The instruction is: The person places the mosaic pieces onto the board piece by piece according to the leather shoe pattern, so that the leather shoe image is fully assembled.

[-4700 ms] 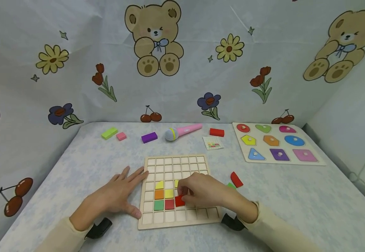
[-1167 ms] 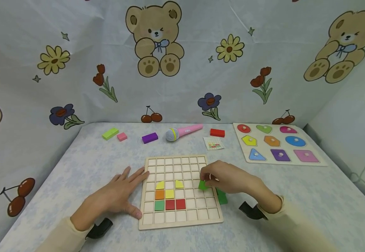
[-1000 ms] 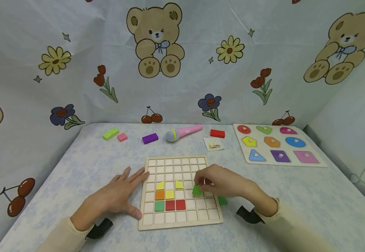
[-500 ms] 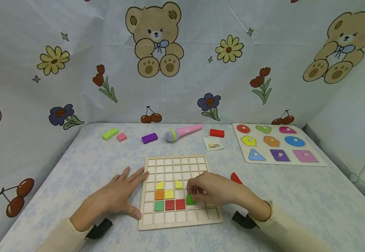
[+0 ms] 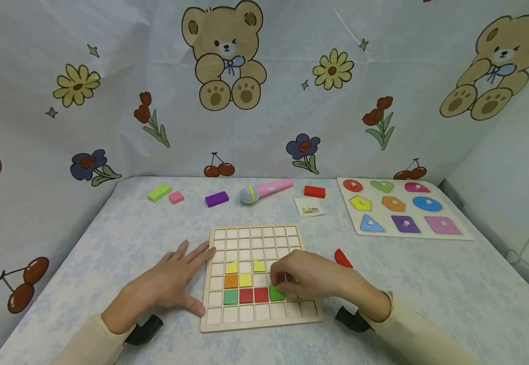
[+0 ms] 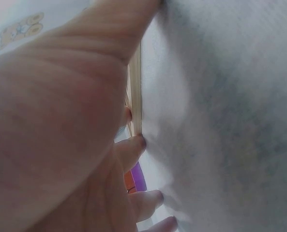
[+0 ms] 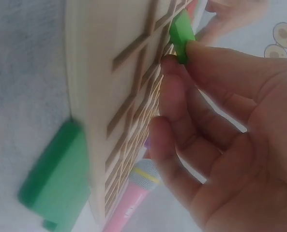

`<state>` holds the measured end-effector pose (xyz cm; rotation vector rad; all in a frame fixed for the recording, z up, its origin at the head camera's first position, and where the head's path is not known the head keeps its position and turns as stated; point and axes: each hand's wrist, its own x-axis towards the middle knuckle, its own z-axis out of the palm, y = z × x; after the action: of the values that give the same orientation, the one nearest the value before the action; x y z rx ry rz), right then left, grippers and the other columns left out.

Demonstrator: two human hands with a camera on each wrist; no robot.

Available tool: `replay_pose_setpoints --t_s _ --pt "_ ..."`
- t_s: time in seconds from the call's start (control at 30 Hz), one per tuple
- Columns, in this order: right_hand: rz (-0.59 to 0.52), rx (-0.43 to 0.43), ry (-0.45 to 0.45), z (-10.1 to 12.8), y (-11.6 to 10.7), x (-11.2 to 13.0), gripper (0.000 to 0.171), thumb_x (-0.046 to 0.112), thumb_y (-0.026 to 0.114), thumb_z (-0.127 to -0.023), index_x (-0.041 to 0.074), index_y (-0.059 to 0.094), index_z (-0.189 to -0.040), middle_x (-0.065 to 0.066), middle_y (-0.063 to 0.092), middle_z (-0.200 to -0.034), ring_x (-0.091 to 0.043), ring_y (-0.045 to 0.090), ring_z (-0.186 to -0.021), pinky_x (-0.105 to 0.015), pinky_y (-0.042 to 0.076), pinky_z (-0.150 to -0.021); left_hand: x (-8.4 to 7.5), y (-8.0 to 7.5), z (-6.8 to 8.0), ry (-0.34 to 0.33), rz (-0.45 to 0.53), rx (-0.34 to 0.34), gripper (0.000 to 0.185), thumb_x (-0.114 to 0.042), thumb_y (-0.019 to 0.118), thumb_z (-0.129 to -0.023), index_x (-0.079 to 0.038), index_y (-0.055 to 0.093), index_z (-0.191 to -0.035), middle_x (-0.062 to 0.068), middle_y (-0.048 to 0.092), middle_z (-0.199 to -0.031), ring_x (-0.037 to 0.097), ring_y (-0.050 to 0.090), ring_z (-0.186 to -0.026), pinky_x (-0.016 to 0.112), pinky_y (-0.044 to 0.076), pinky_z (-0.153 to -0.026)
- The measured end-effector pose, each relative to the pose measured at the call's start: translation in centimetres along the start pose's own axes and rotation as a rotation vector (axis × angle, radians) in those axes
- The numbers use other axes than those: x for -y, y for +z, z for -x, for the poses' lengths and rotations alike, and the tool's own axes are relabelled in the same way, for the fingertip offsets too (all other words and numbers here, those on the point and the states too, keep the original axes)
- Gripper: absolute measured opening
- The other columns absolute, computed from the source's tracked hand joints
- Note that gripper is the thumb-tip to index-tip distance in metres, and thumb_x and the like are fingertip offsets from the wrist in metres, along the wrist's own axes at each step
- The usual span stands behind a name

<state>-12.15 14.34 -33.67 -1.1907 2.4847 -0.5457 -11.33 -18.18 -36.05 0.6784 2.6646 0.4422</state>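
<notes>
A wooden grid board (image 5: 287, 238) lies in front of me with yellow, orange, green and red tiles in its lower left cells. My right hand (image 5: 279, 284) pinches a green square tile (image 5: 275, 293), (image 7: 182, 29) that sits in the cell just right of the second red tile (image 5: 261, 294). My left hand (image 5: 191, 276) lies flat on the table, fingers straight, with its fingertips against the board's left edge (image 6: 135, 96). A green block (image 7: 56, 179) lies on the table beside the board; my right hand hides it in the head view.
A red curved piece (image 5: 342, 257) lies right of the board. Along the back are a lime block (image 5: 158, 192), pink block (image 5: 176, 197), purple block (image 5: 216, 198), pink toy microphone (image 5: 266, 190), red block (image 5: 314, 191) and pattern card (image 5: 309, 207). A shape puzzle board (image 5: 460, 234) lies far right.
My right hand carried the green tile from the board's right edge leftward and down to the cell beside the red tiles. The left hand stayed put.
</notes>
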Motion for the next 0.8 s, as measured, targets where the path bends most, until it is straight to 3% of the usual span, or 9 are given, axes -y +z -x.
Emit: replay_pose_setpoints --t_s 0.53,0.8 --pt "0.029 0.029 0.023 -0.06 0.05 0.02 0.008 0.016 0.075 -0.089 0.022 0.072 -0.094 0.017 0.06 -0.08 0.0 0.055 -0.073 -0.017 0.047 -0.068 -0.03 0.1 -0.08 -0.01 0.002 0.005 0.128 -0.071 0.079 -0.058 -0.016 0.025 -0.16 0.011 0.017 -0.168 0.058 0.008 -0.148 0.076 0.018 -0.11" --pt "0.019 0.046 -0.003 -0.08 0.38 -0.11 0.018 0.023 0.08 -0.087 0.022 0.072 -0.103 0.013 0.063 -0.088 -0.002 0.057 -0.077 -0.016 0.048 -0.069 -0.11 0.04 0.01 -0.013 -0.003 0.006 0.128 -0.072 0.079 -0.058 -0.016 0.025 -0.16 0.011 0.017 -0.168 0.058 0.008 -0.148 0.076 0.018 -0.11"
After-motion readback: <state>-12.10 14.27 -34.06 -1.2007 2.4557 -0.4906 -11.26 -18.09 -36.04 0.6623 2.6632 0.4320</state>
